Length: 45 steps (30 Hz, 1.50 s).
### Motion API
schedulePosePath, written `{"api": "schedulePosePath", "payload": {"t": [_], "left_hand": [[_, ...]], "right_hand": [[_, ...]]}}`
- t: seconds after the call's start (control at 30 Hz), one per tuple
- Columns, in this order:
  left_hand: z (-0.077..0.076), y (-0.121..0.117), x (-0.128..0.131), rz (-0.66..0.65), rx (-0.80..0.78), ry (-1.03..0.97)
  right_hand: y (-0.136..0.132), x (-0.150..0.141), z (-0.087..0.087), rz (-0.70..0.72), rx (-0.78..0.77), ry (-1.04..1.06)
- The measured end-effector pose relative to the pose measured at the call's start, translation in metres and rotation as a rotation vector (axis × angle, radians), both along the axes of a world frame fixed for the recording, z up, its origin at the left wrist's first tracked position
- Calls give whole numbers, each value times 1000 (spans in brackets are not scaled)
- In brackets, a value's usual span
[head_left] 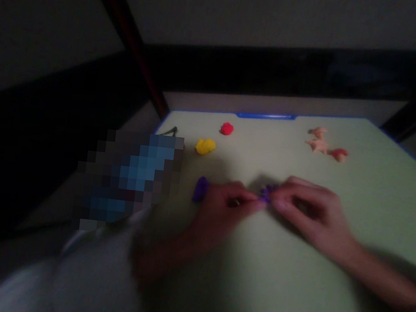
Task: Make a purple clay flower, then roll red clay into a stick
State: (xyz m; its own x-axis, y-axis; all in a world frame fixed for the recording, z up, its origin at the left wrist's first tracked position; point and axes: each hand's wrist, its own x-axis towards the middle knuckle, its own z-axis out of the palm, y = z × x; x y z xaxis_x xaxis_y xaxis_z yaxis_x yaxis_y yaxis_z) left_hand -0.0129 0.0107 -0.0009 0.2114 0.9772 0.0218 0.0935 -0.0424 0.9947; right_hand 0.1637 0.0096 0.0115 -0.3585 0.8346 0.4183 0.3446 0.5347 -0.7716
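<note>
A small, uneven piece of purple modelling clay (pixel 265 194) is pinched between the fingertips of both hands, above the middle of the pale table. My left hand (pixel 220 207) is closed at its left side, thumb and forefinger pressed together. From the right, my right hand (pixel 310 210) grips the same piece with thumb and fingers, covering part of it. Beside the back of my left hand lies a larger purple lump (pixel 200 189), partly hidden by the hand. The picture is dim and blurred, so the piece's exact shape cannot be made out.
Farther back on the table (pixel 254 281) sit a yellow lump (pixel 205 146) and a red lump (pixel 227 128). At the back right lie peach-coloured pieces (pixel 318 145) and one with a red top (pixel 339 154). A blue handle (pixel 266 116) edges the far side. At left is a pixelated area.
</note>
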Motion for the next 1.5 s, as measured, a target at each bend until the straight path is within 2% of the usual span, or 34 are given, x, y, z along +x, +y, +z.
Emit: {"api": "schedulePosePath", "payload": {"t": [0.3, 0.5, 0.63, 0.8, 0.9, 1.07, 1.33, 1.5], "left_hand": [[2, -1, 1, 2, 18, 42], [5, -2, 0, 53, 12, 12], [4, -1, 0, 16, 13, 28], [3, -2, 1, 7, -14, -16], [4, -2, 2, -24, -19, -14], [5, 0, 0, -94, -57, -44], [-2, 5, -2, -220, -190, -181], [1, 7, -4, -267, -231, -175]], "right_hand": [[1, 1, 0, 17, -82, -17], [1, 0, -1, -8, -122, 26], [2, 1, -3, 9, -68, 5], [2, 3, -6, 27, 186, 13], [1, 4, -8, 32, 264, 27], [0, 3, -7, 36, 260, 60], [-2, 3, -5, 61, 242, 59], [-5, 0, -4, 87, 220, 61]]}}
